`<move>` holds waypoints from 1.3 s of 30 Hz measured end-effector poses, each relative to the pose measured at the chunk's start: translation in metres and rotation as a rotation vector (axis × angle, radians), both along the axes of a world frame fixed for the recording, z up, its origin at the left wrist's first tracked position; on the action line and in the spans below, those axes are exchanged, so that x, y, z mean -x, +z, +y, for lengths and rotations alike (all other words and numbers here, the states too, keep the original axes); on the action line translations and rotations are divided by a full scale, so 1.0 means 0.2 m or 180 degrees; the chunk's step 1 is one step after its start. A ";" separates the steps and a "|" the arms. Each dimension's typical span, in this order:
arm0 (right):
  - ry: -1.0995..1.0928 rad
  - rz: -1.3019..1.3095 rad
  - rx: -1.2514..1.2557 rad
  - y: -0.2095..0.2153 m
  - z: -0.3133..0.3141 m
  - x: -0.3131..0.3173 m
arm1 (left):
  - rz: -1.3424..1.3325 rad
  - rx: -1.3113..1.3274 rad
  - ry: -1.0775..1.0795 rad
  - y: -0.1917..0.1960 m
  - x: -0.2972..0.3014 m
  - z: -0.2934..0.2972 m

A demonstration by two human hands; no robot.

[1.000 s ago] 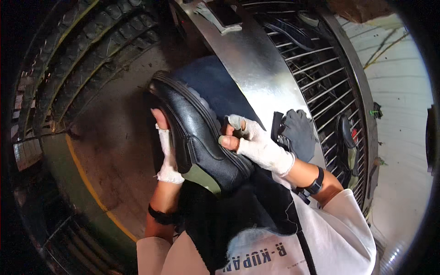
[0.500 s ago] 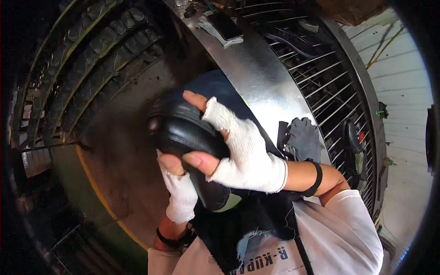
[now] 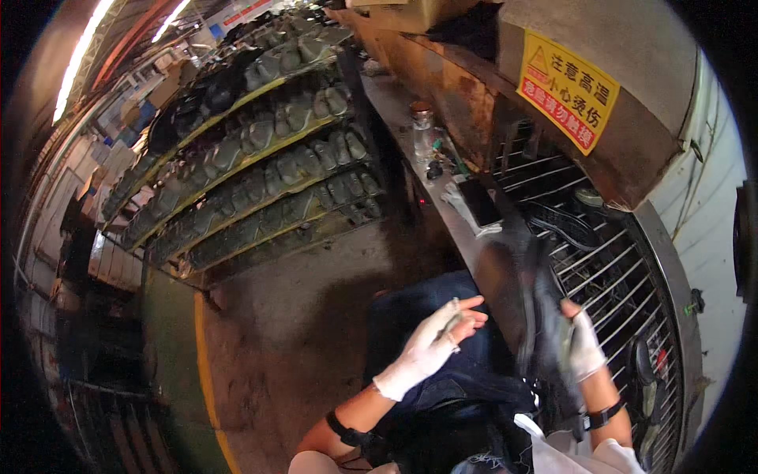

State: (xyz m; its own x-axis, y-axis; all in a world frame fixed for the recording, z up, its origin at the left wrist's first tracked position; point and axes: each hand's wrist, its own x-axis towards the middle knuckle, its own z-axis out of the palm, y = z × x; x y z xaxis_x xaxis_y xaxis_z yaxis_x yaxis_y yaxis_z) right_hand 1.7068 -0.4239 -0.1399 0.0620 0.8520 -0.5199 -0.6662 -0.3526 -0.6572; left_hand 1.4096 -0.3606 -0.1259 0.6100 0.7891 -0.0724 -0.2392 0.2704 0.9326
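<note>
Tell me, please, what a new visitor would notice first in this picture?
First, the yellow warning sign at upper right, on a grey housing above the wire conveyor rack. Next, the long tiered racks of grey shoe soles at upper left. Below, the right hand in a white glove grips a dark shoe by the rack, while the left hand is free, fingers spread.

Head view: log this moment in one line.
left hand: free, over lap | right hand: holds black shoe at wire rack

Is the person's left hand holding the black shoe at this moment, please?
No: the left hand is open and free above the lap, while the right hand grips the black shoe by the wire rack.
</note>
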 end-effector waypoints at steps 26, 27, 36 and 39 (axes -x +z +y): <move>0.1603 -0.6903 0.0117 -0.44 0.81 -0.72 | 0.0873 0.0195 0.0992 -0.33 0.14 -0.11; 0.1385 -0.6977 -0.0126 -0.33 0.76 -0.63 | 0.0855 0.0204 0.1039 -0.35 0.14 -0.11; 0.1630 -0.2510 -0.2125 0.39 0.68 0.02 | -0.0390 0.1308 0.0217 -0.41 -0.14 -0.11; 0.1968 -0.2829 -0.2087 0.13 0.73 -0.12 | 0.0531 0.1842 0.0897 -0.40 -0.20 -0.08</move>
State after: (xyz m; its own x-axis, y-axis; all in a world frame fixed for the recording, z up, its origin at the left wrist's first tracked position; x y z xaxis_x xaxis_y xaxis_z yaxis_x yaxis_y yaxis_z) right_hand 1.7318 -0.2769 -0.1142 -0.3273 0.9445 0.0260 0.2528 0.1140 -0.9608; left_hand 1.4494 -0.3759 -0.2061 0.3299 0.7222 -0.6080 -0.2392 0.6869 0.6862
